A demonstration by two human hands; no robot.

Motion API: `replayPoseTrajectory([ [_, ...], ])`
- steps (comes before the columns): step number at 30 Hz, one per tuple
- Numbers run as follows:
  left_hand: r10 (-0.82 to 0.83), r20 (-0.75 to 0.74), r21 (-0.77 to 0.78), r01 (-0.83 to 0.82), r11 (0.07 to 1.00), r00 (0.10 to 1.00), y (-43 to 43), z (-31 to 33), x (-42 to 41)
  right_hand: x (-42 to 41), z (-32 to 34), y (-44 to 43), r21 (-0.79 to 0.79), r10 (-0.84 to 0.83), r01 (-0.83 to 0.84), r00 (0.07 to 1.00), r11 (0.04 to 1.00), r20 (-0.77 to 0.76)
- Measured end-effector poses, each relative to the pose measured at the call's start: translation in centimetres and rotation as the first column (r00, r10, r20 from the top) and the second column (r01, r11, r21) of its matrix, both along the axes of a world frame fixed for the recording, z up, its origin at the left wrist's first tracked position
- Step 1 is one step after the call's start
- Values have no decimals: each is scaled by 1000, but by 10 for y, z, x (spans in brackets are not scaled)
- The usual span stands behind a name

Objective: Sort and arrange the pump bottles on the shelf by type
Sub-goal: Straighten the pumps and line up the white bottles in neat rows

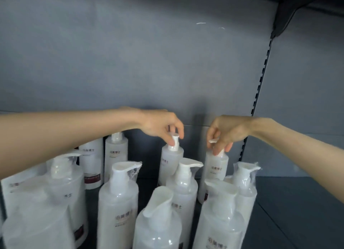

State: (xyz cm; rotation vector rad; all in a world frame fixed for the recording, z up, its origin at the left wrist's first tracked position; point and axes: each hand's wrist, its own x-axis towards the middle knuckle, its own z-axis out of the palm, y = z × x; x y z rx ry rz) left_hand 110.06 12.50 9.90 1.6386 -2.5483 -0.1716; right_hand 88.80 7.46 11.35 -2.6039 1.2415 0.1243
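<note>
Left-hand grip: left hand (160, 125) reaches in from the left, with thumb and fingers curled round the pump head of the far-middle bottle (170, 161) and holding it from above.
Right-hand grip: right hand (229, 130) comes in from the right, its fingertips pinching the pump neck of the far-right bottle (216, 168). The spout pokes out to the left of the fingers.
Held pair: both stand in the far row close to the back panel (130, 53), apart from each other with a dark gap between.
Long axis: upright on both, each body hanging straight below its grip, so I judge a clean lift goes straight up.
Bases: hidden behind nearer bottles, so I cannot tell whether either is off the shelf (297, 202).
Nearer hand: each hand has the bottle on its own side, and the arms do not cross.
In the way: wrapped bottles (117, 202) with larger pumps crowd the near rows, between the person and the held pair.
Far left: two plain bottles (92, 163), one showing a dark red band.
Risk: dragging either bottle nearward would likely knock the wrapped pump heads.
</note>
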Motion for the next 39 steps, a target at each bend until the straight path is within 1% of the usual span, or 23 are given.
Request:
replayPoseTrajectory([
  [6,86,-7,-46,-86,995,996,-1,2,16,18,-4,-11,-1,80,-81,994,997,69],
  [9,122,-15,-60,-123,991,992,-1,1,25,39,-8,-16,-45,119,-115,986,992,117],
  [13,173,11,-86,-172,981,985,-1,-1,37,65,-10,-18,-110,183,-169,973,979,142],
  [21,219,56,-107,-212,971,974,-4,-3,54,95,-16,-24,-193,239,-211,961,958,137],
  [27,250,75,-122,-240,963,965,-5,-5,56,94,-19,-28,-222,256,-222,957,949,137],
  [29,257,77,-132,-246,960,963,-6,-5,56,89,-19,-30,-202,232,-205,966,958,117],
  [33,252,44,-104,-247,963,967,-6,-3,57,86,-19,-31,-114,218,-201,962,973,162],
  [39,229,23,-107,-226,968,973,-5,-4,59,93,-20,-34,-146,256,-232,950,962,179],
])
